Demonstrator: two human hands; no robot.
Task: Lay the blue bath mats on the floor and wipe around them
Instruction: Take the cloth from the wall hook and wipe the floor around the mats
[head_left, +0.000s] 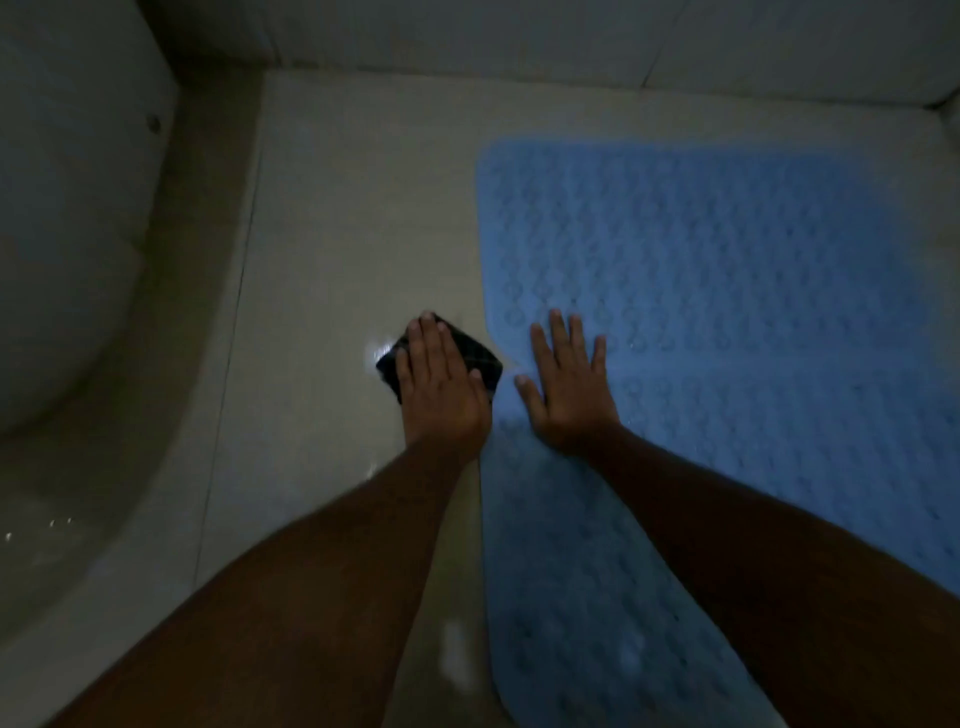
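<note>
A blue bath mat (727, 291) with a bumpy pattern lies flat on the pale tiled floor (353, 208), filling the right half of the view. A second blue mat (582, 597) continues below it towards me. My left hand (441, 384) presses flat on a dark checked cloth (480, 358) on the floor just left of the mat's edge. My right hand (569, 384) rests palm down with fingers spread on the mat's left edge, holding nothing.
A large white curved fixture (67, 234) bulges in at the left, with a raised curved base (171, 415) around it. A tiled wall (519, 36) closes the far side. The lighting is dim and the floor shows wet glints near the cloth.
</note>
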